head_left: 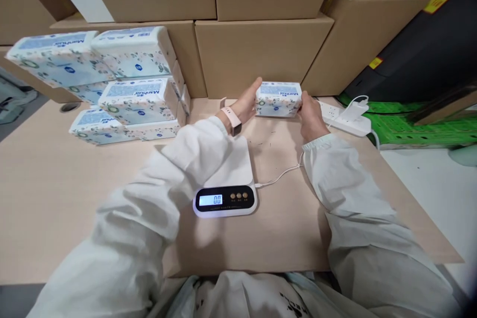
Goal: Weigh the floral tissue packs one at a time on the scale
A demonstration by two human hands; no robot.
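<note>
Tissue pack (278, 100) sitting at the bench's far edge, right of its middle, printed front facing the person; whether its base is touching the wood or hovering just above, cannot tell. Left hand (246, 103) closing around the pack's left end, right hand (312, 115) closing around its right end, so both are holding the one pack between them. No release showing yet.

Progress, as judged: work is standing partway. This pack is lying apart from the tissue stack (138, 102), which is filling the bench's far left corner in uneven layers, most labels facing the near edge. One pack is being handled on the right side; the others in view are all sitting in that stack. Whether any of those are already dealt with, cannot tell.

Digital scale (225, 207) resting between the bench's middle and its near edge, display (210, 200) glowing and reading 0.0, left sleeve (194, 151) covering part of the platform. White cable (279, 179) running from the scale's right side toward the far right corner, where a power strip (345, 118) is lying. Cardboard boxes (257, 54) lining the far edge.
</note>
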